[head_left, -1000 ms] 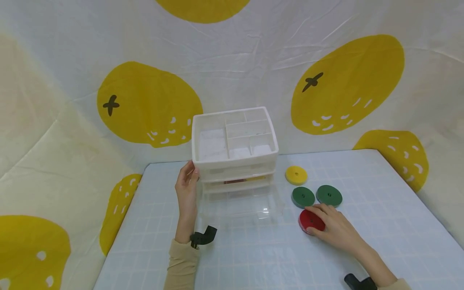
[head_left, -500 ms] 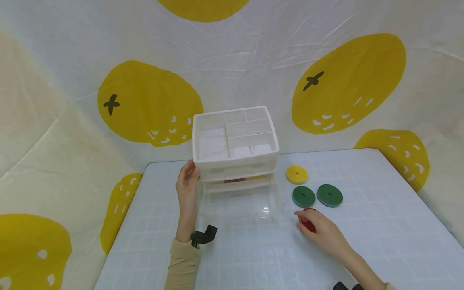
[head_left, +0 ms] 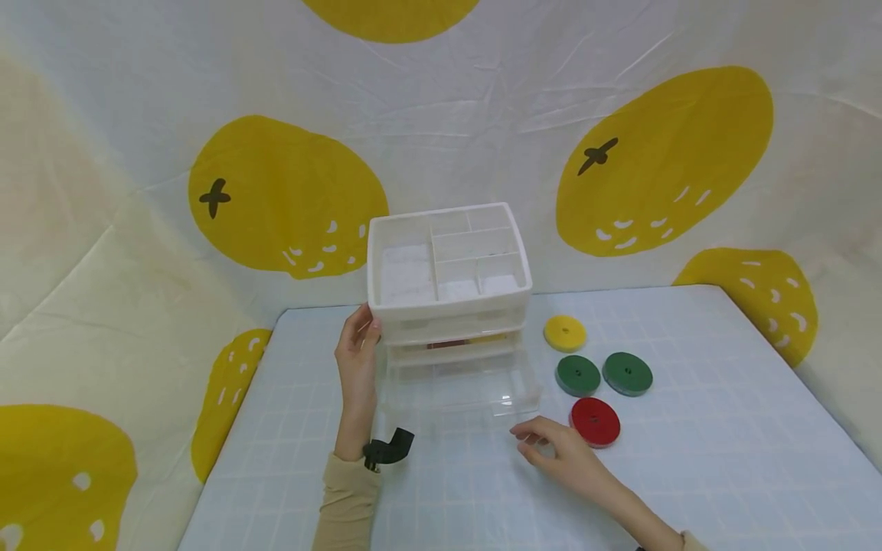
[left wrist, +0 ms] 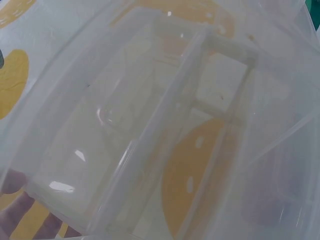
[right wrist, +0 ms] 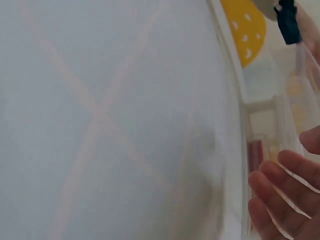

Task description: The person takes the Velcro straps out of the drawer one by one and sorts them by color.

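Observation:
In the head view a white plastic drawer organizer (head_left: 448, 306) with a divided top tray stands at the back of the table. A clear drawer (head_left: 458, 383) sticks out from its front. My left hand (head_left: 358, 360) grips the organizer's left front corner, thumb toward the front, fingers along the side. My right hand (head_left: 565, 459) hovers in front of the drawer's right corner, fingers relaxed and holding nothing. Just behind it lies a red disc (head_left: 596, 422) with a small centre hole. In the right wrist view the loose fingers (right wrist: 285, 200) overlap the organizer.
Two green discs (head_left: 577, 375) and a yellow disc (head_left: 565, 333) lie right of the organizer. Red and yellow pieces (head_left: 458, 343) show in the gap above the clear drawer. A patterned cloth (head_left: 482, 115) hangs behind the table (head_left: 455, 490).
My right hand has let go of the red disc and moved left toward the clear drawer's front. The red disc stays in place on the table. My left hand has not moved.

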Motion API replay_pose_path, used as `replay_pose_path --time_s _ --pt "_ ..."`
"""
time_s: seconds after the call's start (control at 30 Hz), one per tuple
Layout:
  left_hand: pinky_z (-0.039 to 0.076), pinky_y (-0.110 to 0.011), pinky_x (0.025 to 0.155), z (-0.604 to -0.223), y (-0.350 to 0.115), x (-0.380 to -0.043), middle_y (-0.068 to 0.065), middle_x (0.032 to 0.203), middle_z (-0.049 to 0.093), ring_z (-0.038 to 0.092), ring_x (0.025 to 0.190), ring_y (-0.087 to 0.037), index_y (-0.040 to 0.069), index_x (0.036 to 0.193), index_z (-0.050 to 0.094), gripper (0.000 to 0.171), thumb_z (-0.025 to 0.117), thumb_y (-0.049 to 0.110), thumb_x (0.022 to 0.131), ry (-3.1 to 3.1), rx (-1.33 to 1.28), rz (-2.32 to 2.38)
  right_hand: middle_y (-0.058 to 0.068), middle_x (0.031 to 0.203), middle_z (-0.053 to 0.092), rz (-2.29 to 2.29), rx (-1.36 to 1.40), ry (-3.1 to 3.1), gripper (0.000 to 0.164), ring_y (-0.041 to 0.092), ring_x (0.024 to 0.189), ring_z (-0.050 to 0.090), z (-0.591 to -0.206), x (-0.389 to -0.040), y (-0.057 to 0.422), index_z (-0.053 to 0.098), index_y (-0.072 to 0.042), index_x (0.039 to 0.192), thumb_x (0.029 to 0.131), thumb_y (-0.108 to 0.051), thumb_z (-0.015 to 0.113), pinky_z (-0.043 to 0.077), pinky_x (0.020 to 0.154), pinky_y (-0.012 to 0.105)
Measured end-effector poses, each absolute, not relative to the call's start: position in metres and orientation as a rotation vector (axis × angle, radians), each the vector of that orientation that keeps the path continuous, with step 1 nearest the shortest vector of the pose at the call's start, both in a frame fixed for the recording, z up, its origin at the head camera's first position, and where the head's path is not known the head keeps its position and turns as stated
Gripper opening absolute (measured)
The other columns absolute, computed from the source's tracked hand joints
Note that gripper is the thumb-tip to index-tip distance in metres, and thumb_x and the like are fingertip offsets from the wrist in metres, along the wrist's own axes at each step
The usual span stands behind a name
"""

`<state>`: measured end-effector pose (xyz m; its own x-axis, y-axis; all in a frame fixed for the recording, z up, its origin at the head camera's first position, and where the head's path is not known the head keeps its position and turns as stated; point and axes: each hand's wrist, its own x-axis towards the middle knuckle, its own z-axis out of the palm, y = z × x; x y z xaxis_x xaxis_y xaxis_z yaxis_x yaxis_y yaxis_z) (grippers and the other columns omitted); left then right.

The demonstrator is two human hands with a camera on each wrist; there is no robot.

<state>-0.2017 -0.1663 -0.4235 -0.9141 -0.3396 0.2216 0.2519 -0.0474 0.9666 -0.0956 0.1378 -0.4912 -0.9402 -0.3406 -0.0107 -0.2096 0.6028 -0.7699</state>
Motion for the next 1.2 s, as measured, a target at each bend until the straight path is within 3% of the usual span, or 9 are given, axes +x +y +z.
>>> replay_pose_path --time_s 0.4,0.6,0.7,0.9,1.2 --pt "0.049 -0.017 0.091 -0.423 -0.166 -0.201 0.000 0.123 0.059 0.054 0.114 -0.015 0.013 0.129 0.059 0.037 0.062 0.022 0.094 -1.851 0.090 -2.004 0.012 0.113 0.068 -1.547 -0.536 2.325 0.029 0.001 0.094 0.061 -0.496 -0.101 0.098 0.065 -0.008 0.117 0.096 -0.026 0.058 0.051 0.081 0.016" --pt "0.049 -0.016 0.091 -0.422 -0.166 -0.200 0.002 0.123 0.058 0.054 0.114 -0.013 0.013 0.130 0.058 0.037 0.062 0.019 0.094 -1.853 0.114 -2.017 0.022 0.112 0.067 -1.709 -0.524 2.145 0.031 0.021 0.096 0.067 -0.493 -0.103 0.078 0.062 0.000 0.118 0.098 -0.022 0.055 0.052 0.081 0.016" --pt "0.049 -0.016 0.092 -0.421 -0.165 -0.200 0.001 0.124 0.058 0.053 0.114 -0.013 0.013 0.131 0.057 0.037 0.061 0.018 0.094 -1.853 0.116 -2.018 0.024 0.111 0.066 -1.773 -0.480 2.080 0.032 0.024 0.095 0.068 -0.490 -0.105 0.069 0.061 0.002 0.118 0.099 -0.022 0.053 0.054 0.082 0.020" --pt "0.049 -0.016 0.091 -0.421 -0.166 -0.200 0.001 0.123 0.059 0.054 0.114 -0.013 0.013 0.130 0.058 0.037 0.062 0.020 0.094 -1.855 0.106 -2.003 0.022 0.110 0.067 -1.871 -0.302 1.976 0.039 0.020 0.095 0.067 -0.485 -0.108 0.056 0.061 0.004 0.119 0.100 -0.028 0.051 0.056 0.087 0.035" --pt "0.049 -0.017 0.090 -0.423 -0.166 -0.200 0.001 0.121 0.060 0.055 0.112 -0.014 0.011 0.128 0.059 0.037 0.063 0.022 0.094 -1.839 0.055 -1.996 0.013 0.105 0.072 -2.022 -0.115 1.839 0.045 0.012 0.091 0.067 -0.485 -0.111 0.046 0.060 0.008 0.118 0.100 -0.032 0.048 0.056 0.086 0.029"
